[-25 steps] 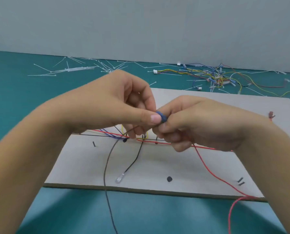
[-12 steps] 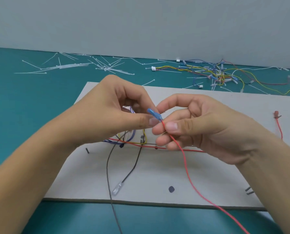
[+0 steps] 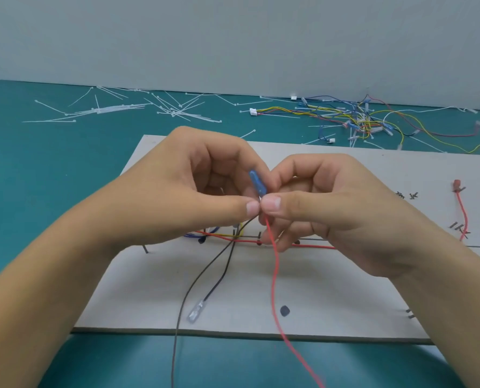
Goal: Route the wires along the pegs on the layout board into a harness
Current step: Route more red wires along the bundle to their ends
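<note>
The bench (image 3: 23, 191) carries the board (image 3: 345, 284), which lies under and beyond both hands. The left hand (image 3: 183, 197) and right hand (image 3: 339, 208) meet above the board's middle, thumb tip to thumb tip. Each pinches the red wire (image 3: 274, 275) between thumb and forefinger at the same spot, just below its blue terminal (image 3: 257, 182). Neither hand is nearer (the pinch is shared).

What matters is the wire's axis. From the pinch the terminal sticks up and away, tilted a little left. The wire drops down and toward the person, crosses the board's near edge and leaves the frame. That line lies roughly across the laid run (image 3: 222, 235), a red, yellow and blue bundle going left to right under the hands, past a dark peg (image 3: 258, 242) directly beneath the pinch. Whether the held wire touches the run I cannot tell, since the fingers hide the crossing.

By my judgement the held end is not yet on the board. The next move calls for lowering the pinch to the pegs below and turning the wire sideways to lie along the run. The loose tail could snag on the black wire (image 3: 173, 359) to its left.
</note>
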